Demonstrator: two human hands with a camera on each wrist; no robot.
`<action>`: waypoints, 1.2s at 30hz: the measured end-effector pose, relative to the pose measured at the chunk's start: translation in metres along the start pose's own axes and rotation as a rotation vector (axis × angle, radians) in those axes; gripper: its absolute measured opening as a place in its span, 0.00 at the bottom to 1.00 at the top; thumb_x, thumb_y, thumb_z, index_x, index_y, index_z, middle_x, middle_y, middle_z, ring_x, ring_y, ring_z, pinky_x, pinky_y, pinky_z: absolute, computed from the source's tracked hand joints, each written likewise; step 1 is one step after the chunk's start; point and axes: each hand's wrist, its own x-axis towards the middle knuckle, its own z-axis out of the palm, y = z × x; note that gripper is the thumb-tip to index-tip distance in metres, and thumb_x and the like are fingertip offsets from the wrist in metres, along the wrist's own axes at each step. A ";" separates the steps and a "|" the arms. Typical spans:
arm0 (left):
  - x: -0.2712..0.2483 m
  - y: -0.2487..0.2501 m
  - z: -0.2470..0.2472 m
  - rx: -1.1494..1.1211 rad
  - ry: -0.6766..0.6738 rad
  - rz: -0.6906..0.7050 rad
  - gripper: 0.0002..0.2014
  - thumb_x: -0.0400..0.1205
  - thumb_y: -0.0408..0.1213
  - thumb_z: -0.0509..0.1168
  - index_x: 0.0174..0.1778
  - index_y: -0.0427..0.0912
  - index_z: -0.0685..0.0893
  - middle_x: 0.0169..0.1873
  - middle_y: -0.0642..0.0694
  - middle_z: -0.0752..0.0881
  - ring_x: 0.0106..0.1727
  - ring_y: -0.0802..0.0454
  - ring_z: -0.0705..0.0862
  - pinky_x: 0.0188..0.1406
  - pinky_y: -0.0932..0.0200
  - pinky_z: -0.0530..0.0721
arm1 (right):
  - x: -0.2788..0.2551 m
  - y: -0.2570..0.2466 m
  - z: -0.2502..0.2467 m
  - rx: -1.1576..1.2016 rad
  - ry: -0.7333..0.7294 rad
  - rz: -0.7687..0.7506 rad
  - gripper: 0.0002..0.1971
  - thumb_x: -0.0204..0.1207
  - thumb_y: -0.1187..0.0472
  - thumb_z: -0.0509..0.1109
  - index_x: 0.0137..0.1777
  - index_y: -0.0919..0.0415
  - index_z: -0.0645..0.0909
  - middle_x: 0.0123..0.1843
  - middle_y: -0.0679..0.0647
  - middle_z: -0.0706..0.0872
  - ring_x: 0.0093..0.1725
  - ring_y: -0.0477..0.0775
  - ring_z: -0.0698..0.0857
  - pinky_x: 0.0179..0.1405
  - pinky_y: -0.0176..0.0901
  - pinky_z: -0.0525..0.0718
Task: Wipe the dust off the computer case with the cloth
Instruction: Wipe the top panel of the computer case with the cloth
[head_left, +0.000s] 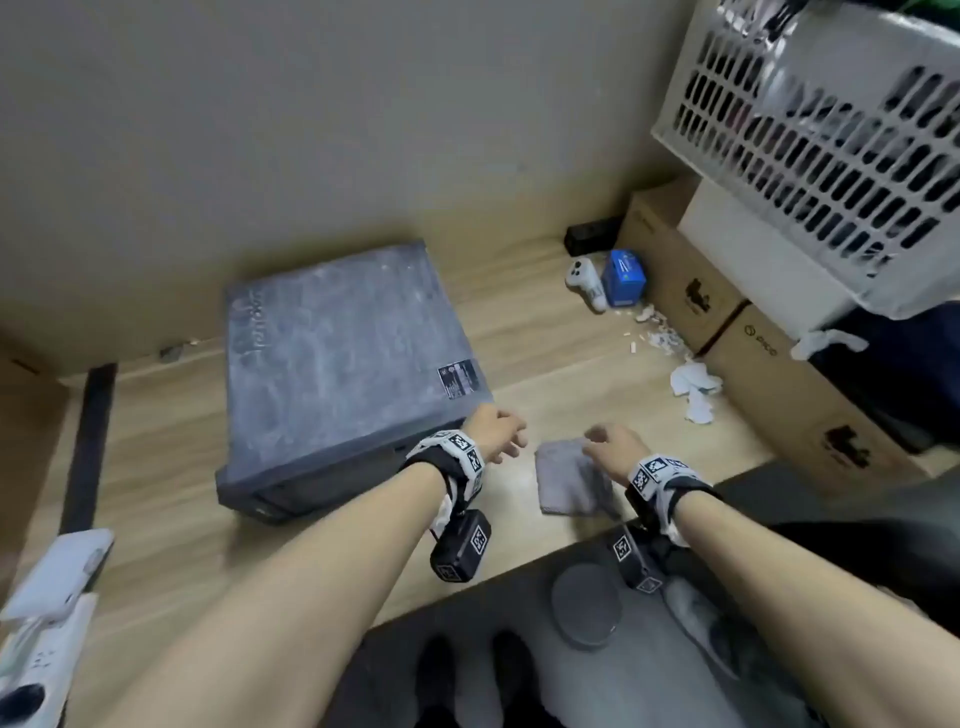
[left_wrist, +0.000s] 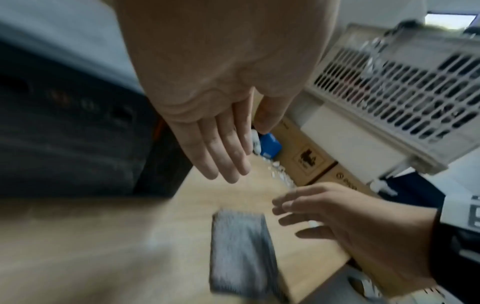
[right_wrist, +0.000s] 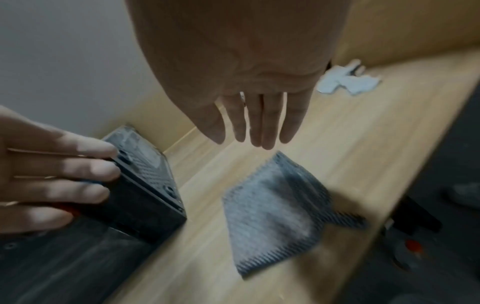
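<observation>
Case (head_left: 348, 364) was laid flat on the floor (head_left: 545, 332), dusty side panel up, so the whole face could be reached. Cloth (head_left: 571, 480) was left folded just beside its near right corner. Right hand (head_left: 615, 447) hovered over the cloth, fingers straight, nothing gripped; left hand (head_left: 496, 431) was relaxed by the corner, likely for bracing.

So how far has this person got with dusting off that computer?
Nothing looks wiped yet: the computer case lies flat on the wooden surface, its top panel grey with dust. The folded grey cloth lies beside it, in no grip. Right now the right hand hovers open above the cloth, and the left hand is open at the case's near corner. Picking up the cloth and all the wiping remain.
</observation>
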 end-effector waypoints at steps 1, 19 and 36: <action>0.008 -0.010 0.010 0.047 -0.026 -0.009 0.08 0.81 0.34 0.61 0.37 0.42 0.81 0.33 0.44 0.86 0.29 0.50 0.82 0.24 0.65 0.70 | 0.001 0.010 0.003 0.030 0.024 0.019 0.17 0.78 0.63 0.68 0.67 0.64 0.82 0.66 0.62 0.86 0.65 0.62 0.83 0.67 0.47 0.79; 0.072 -0.083 0.066 0.021 -0.029 -0.190 0.07 0.75 0.29 0.69 0.31 0.42 0.83 0.22 0.41 0.82 0.23 0.48 0.79 0.24 0.63 0.77 | 0.028 0.057 0.061 0.349 -0.036 0.106 0.10 0.71 0.54 0.80 0.45 0.60 0.89 0.43 0.57 0.92 0.46 0.59 0.90 0.46 0.52 0.89; -0.052 0.006 -0.074 0.028 0.028 0.000 0.05 0.82 0.39 0.64 0.42 0.47 0.82 0.34 0.50 0.86 0.31 0.56 0.83 0.27 0.66 0.70 | -0.039 -0.142 -0.027 0.688 -0.071 -0.429 0.11 0.66 0.56 0.71 0.44 0.62 0.85 0.40 0.55 0.88 0.39 0.50 0.85 0.41 0.43 0.84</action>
